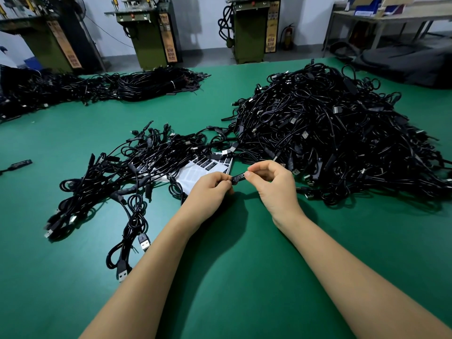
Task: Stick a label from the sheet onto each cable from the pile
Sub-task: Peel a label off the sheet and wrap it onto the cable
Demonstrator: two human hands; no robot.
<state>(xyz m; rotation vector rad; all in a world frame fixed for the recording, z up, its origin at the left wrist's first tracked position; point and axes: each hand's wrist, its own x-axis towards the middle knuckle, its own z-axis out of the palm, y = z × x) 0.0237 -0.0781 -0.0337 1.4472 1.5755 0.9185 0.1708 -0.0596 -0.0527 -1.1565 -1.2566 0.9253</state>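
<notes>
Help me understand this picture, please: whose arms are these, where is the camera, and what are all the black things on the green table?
There is no machine at work here. The single picture comes from a wide-angle camera worn on a person's head, looking forward and down, so the two bare forearms entering from below are that person's own.

The left hand and right hand meet over the green table and pinch a small black label with white print between their fingertips. Whether a cable part lies beneath it cannot be told.

Just behind the hands lies the white label sheet, some black labels left along its far edge. To the right rises the big pile of black cables; to the left a smaller, looser heap of cables spreads out. Green machines stand beyond the table.
</notes>
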